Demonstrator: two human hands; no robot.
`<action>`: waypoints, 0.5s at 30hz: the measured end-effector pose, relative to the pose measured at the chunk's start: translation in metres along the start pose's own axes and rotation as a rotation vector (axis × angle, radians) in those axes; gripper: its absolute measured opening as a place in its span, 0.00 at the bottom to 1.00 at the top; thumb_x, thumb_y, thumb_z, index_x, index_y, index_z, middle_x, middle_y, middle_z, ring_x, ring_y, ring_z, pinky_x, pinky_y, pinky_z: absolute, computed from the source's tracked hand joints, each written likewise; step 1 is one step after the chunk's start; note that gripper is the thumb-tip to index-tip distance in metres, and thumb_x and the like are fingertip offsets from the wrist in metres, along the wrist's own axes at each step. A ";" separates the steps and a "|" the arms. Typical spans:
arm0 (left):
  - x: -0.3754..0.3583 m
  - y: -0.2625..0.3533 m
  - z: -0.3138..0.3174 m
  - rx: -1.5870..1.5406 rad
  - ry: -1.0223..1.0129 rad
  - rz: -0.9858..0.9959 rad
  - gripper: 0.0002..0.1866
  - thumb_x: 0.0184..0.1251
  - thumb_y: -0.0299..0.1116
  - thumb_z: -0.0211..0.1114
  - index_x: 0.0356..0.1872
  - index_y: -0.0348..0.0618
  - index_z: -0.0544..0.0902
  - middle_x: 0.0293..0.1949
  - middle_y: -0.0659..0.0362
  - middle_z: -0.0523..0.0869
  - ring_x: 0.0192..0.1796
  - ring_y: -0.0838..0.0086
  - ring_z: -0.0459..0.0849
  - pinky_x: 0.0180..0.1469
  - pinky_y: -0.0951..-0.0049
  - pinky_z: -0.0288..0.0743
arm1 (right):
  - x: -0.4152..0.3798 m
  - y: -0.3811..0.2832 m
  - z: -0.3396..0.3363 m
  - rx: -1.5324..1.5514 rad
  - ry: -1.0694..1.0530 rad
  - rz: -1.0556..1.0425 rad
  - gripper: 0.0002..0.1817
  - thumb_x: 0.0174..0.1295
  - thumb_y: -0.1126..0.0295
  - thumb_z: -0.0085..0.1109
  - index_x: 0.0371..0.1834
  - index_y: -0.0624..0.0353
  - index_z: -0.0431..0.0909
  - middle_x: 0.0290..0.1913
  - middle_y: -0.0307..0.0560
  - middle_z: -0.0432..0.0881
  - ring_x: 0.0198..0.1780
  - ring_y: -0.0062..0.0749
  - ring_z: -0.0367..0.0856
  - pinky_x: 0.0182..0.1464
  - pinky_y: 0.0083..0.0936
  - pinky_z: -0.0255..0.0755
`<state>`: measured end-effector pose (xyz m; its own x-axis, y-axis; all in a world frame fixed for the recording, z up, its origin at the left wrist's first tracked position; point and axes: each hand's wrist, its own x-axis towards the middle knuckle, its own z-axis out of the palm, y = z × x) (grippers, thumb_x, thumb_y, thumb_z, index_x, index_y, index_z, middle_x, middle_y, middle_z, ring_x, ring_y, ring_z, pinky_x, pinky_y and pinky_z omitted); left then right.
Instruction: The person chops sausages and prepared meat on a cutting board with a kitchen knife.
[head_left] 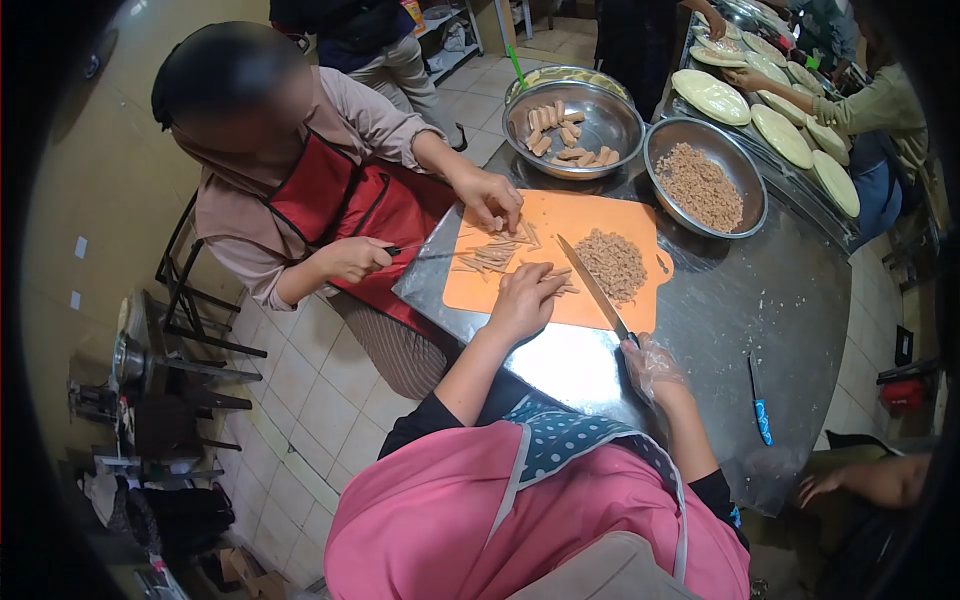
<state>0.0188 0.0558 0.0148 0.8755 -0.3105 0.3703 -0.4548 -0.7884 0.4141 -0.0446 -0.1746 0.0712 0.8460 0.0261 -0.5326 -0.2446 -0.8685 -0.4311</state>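
Observation:
My left hand (522, 300) presses down on a few sausage strips (560, 282) on the orange cutting board (580, 215). My right hand (652, 366), in a thin plastic glove, grips the handle of a long knife (593, 285) whose blade lies across the board beside the strips. A pile of finely chopped sausage (612, 262) sits on the board to the right of the blade.
Across the board, a person in a red apron holds a small knife (425, 250) and more strips (492, 252). Steel bowls hold sausage pieces (565, 135) and mince (700, 185). A blue-handled knife (760, 405) lies on the steel table (780, 300). Dough rounds (712, 97) fill trays at the back.

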 end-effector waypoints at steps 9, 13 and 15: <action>0.002 -0.016 0.015 -0.138 0.063 0.119 0.16 0.50 0.34 0.66 0.42 0.43 0.82 0.44 0.52 0.81 0.48 0.59 0.77 0.49 0.63 0.71 | 0.000 0.007 0.002 0.067 -0.045 0.010 0.26 0.65 0.51 0.36 0.52 0.62 0.67 0.45 0.66 0.76 0.50 0.59 0.73 0.50 0.43 0.66; 0.002 -0.004 0.020 -0.179 0.088 0.015 0.15 0.51 0.34 0.65 0.41 0.40 0.81 0.37 0.54 0.82 0.41 0.60 0.78 0.45 0.66 0.72 | 0.009 0.020 0.007 0.142 -0.061 -0.002 0.25 0.65 0.51 0.38 0.51 0.62 0.69 0.44 0.64 0.77 0.49 0.56 0.74 0.49 0.41 0.67; 0.001 0.006 0.023 -0.182 0.082 -0.044 0.15 0.53 0.33 0.63 0.42 0.39 0.80 0.37 0.55 0.82 0.40 0.60 0.76 0.45 0.66 0.71 | 0.014 0.025 0.011 0.214 -0.098 0.011 0.25 0.65 0.51 0.39 0.50 0.62 0.69 0.44 0.64 0.77 0.49 0.56 0.74 0.49 0.40 0.67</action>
<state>0.0203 0.0389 -0.0012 0.8825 -0.2275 0.4116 -0.4445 -0.6893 0.5721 -0.0443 -0.1900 0.0447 0.7952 0.0742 -0.6019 -0.3573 -0.7445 -0.5639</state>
